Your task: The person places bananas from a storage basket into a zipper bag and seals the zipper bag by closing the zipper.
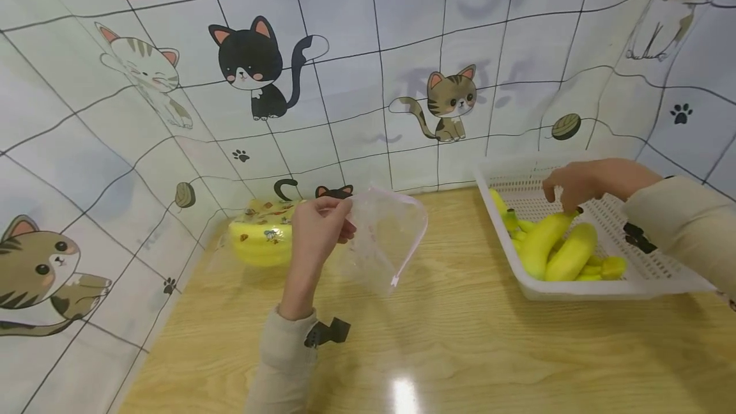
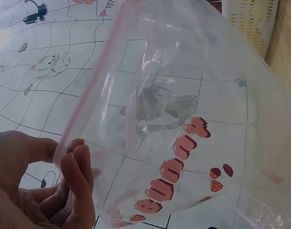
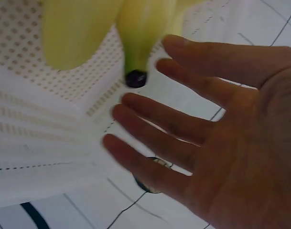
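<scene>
Head view shows my left grip [image 1: 321, 225] out over the worktop [image 1: 414, 350], thumb and fingers pinching a clear bag [image 1: 391, 229] by its upper edge. The bag hangs to the right of my fingers, with a pink strip along its edge and a white slider [image 1: 394, 280] at the strip's lower end. From my left wrist I see red lettering [image 2: 159, 169] and strawberry prints [image 2: 215, 185] on the film.

My right grip [image 1: 598, 181] is empty, fingers spread and loosely extended, over the white basket [image 1: 581, 289] at the right of the worktop. Large yellow bananas [image 1: 540, 245] lie inside, among smaller yellow pieces [image 1: 612, 267]. My right wrist view puts one banana's dark tip [image 3: 136, 78] just beside my fingers; whether my thumb touches that banana, I cannot tell.

Partly behind my left grip sits a yellow bundle [image 1: 259, 241] in printed clear wrapping, near the cat-patterned backdrop [image 1: 356, 88].
</scene>
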`<state>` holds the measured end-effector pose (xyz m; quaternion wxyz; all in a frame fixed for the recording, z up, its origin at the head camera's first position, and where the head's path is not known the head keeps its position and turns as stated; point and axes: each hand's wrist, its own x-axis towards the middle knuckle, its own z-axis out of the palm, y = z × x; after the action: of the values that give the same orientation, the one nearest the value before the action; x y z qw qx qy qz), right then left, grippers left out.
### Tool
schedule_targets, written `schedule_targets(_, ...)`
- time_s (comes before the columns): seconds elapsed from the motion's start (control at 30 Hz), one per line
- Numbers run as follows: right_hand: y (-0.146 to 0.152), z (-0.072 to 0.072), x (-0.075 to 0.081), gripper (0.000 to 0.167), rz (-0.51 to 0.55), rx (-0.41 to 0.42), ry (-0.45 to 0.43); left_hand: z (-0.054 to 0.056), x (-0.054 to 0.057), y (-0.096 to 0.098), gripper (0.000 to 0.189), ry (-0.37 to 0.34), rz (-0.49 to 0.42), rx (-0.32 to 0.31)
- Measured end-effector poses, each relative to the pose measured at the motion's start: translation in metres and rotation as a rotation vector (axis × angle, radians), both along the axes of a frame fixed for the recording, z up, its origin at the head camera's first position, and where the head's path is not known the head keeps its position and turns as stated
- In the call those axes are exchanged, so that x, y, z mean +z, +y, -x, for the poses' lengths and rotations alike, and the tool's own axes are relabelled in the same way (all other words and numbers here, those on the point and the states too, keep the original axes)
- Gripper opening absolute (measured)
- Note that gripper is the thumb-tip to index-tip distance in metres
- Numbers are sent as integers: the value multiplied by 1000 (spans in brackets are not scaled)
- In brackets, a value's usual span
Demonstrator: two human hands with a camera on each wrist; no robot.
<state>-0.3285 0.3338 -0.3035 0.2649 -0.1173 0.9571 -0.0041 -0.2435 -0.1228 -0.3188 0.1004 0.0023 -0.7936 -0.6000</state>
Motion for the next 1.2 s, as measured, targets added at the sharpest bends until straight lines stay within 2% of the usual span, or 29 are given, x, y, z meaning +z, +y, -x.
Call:
schedule_targets(0.1,13,1,-6,47,46,-85,-179,2,-1,0,28,13,-21,-1)
schedule_targets(0.17,19,1,-10,44,92,-94,-238,4,-3,0,28,32,-38,-8)
schedule_targets(0.23,24,1,-13,35,143,-79,-247,6,-4,-1,28,46,-54,-16)
schedule_targets(0.33,29,0,-13,22,214,-18,-187,9,-6,-1,26,51,-76,-32)
schedule_targets(0.43,31,1,-11,19,268,57,-85,10,-7,-1,26,39,-94,-33)
schedule_targets(0.6,31,0,1,19,239,149,147,11,-9,-2,30,26,-113,-38)
schedule_targets(0.77,28,-5,33,18,143,166,382,12,-9,-2,30,33,-106,-48)
schedule_targets(0.93,16,-11,85,22,54,194,532,11,-8,-2,27,30,-93,-59)
schedule_targets(1.07,-7,-16,124,25,37,229,643,10,-8,-1,27,28,-84,-65)
schedule_targets(1.2,-42,-22,148,25,67,293,747,10,-9,-1,27,18,-81,-64)
